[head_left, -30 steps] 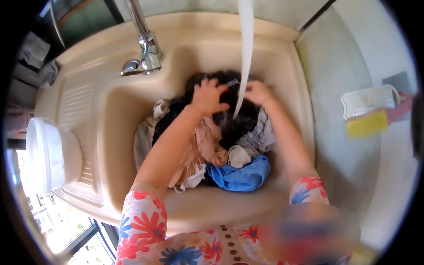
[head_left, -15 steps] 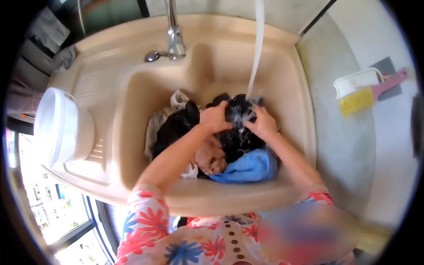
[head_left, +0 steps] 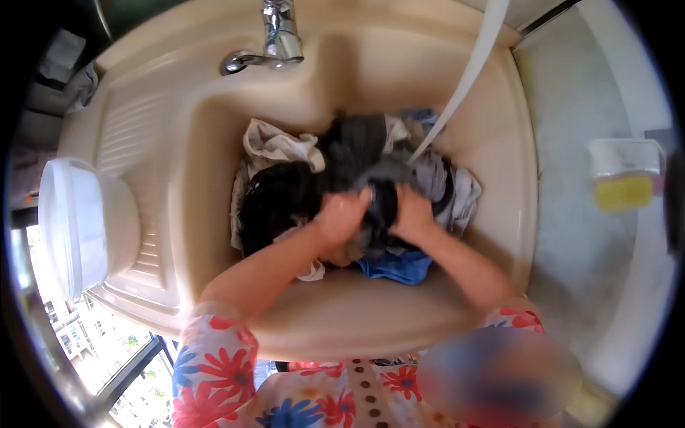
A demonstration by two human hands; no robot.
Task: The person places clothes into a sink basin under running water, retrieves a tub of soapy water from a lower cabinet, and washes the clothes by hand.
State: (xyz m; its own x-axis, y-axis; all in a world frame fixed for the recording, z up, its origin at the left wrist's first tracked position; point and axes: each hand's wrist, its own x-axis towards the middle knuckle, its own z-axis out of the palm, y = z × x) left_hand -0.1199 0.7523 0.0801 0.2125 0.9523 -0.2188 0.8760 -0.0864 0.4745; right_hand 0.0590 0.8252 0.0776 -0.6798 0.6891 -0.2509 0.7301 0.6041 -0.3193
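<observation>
Both hands are over a heap of wet clothes in the beige sink [head_left: 342,314]. My left hand [head_left: 342,217] is closed on a dark cloth [head_left: 383,203], and my right hand [head_left: 414,214] grips the same cloth from its other side. Black clothes [head_left: 275,207] lie to the left, with a cream cloth [head_left: 275,145] above them. A blue cloth [head_left: 399,267] is below my hands, and a grey cloth [head_left: 465,196] rests at the right of the heap. A white stream of water [head_left: 464,82] falls onto the clothes.
A chrome faucet [head_left: 282,39] stands at the back of the sink. On the ribbed drainboard [head_left: 135,143] at the left is a white bucket [head_left: 118,225]. At the right are a white soap tray [head_left: 624,153] and a yellow brush [head_left: 623,192].
My hands have closed on the dark cloth and moved slightly down. The heap has shifted, with grey and cream cloths now showing. The view has tilted and moved closer to the sink.
</observation>
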